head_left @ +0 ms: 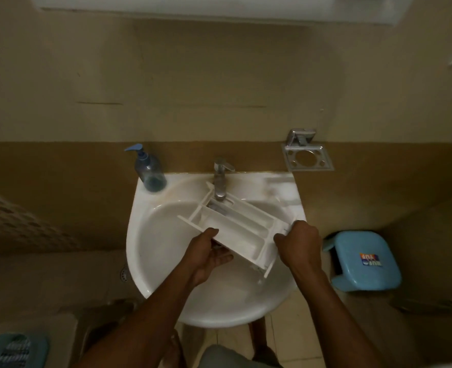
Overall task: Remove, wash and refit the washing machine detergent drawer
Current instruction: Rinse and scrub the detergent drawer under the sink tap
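The left hand [211,251] pinches the near wall of the drawer [243,224], thumb on top and fingers [223,257] spread underneath as a cradle. The right hand [299,243] wraps the drawer's end at three o'clock, its fingers curled mostly out of sight behind the plastic. Between them the drawer hangs above the sink [145,261], open side up and tilted, with its far corner at twelve o'clock right under the spout of the tap [221,181]. I cannot tell whether water is running, because that spot is blurred.

This looks like the rinse, with removal done and refitting not yet begun. To do it well:
- Hold both ends firmly, since wet plastic will likely be slippery.
- Slide the drawer so each compartment passes under the spout in turn.
- Tip it toward six o'clock so residue drains into the bowl, not over the rim.
- Mind the far corner against the tap.
- Rubbing would need a free hand, so the left cradle should take the weight first.

A bottle [150,171] stands on the sink ledge at ten o'clock. A metal holder [308,156] is on the wall at two o'clock, and a blue stool [365,261] sits on the floor at three o'clock.
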The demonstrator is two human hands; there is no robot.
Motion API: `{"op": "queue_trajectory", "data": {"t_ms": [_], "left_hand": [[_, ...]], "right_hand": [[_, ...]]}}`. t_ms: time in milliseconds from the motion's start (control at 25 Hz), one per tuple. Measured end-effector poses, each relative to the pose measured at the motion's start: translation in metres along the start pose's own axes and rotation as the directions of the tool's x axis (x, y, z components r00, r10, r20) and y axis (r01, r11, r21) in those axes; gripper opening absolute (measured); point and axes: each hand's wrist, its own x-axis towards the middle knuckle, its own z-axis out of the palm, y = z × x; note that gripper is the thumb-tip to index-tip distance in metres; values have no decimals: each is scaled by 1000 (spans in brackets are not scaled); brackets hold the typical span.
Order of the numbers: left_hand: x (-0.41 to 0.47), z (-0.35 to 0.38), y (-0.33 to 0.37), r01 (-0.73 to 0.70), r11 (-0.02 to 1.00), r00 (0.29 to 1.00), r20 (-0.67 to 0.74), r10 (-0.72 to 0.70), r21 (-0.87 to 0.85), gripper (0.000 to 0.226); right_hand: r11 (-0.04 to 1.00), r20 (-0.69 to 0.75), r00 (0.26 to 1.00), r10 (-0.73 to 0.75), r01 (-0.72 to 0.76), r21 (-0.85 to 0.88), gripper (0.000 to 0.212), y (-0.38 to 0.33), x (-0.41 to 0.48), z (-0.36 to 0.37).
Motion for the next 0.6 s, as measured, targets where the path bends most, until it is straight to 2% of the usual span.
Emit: {"op": "queue_trajectory", "data": {"t_ms": [160, 280, 400, 600], "left_hand": [[1, -6, 4, 58, 997, 997, 48, -60, 44, 14], [2, -6, 9, 76, 997, 995, 59, -76, 3, 13], [6, -7, 17, 78, 997, 995, 70, -77, -7, 18], [9, -7, 20, 61, 997, 996, 66, -58, -40, 30]], "right_hand": [[998, -82, 995, 52, -48, 40, 17, -1, -24, 9], [991, -114, 989, 98, -86, 105, 6, -4, -33, 21], [978, -138, 983, 119, -92, 187, 6, -3, -36, 28], [975, -81, 990, 112, -94, 202, 10, -1, -23, 36]]}}
